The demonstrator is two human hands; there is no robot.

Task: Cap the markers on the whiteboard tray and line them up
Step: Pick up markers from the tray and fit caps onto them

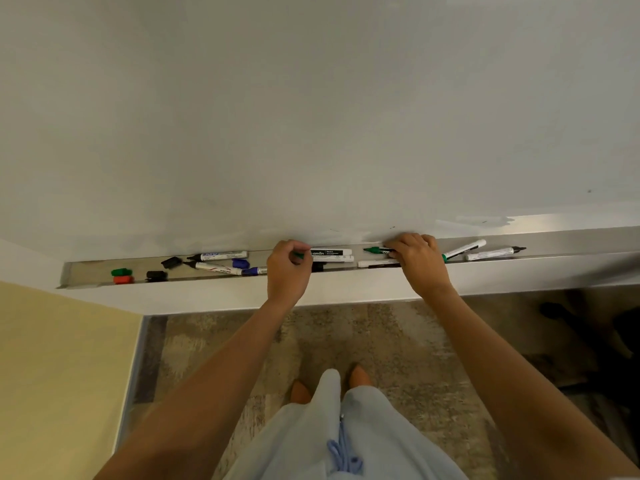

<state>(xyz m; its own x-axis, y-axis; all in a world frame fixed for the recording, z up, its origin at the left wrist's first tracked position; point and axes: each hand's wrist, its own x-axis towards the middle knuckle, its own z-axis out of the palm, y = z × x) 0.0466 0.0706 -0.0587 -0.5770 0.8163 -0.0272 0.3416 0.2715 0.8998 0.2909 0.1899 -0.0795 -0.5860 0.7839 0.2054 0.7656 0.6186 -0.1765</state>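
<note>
A long metal whiteboard tray [346, 284] holds several white markers and loose caps. My left hand [289, 271] is closed around a small green cap [299, 255] at the tray's middle. My right hand [417, 261] grips an uncapped green marker [375, 250], its tip pointing left. Between my hands lie a black-labelled marker [330, 252] and another white one [372, 263]. At the left are two uncapped black markers [221, 255] [214, 268], a blue marker [256, 271], and loose black [171, 262], blue [240, 263], green [121, 272], red [123, 280] and black [156, 275] caps.
Right of my right hand lie a green-ended marker [464, 250] and an uncapped black marker [495, 253]. The whiteboard [311, 116] rises behind the tray. A yellow wall [52, 375] is at the left, patterned floor [398, 341] below, a dark chair base [588, 330] at the right.
</note>
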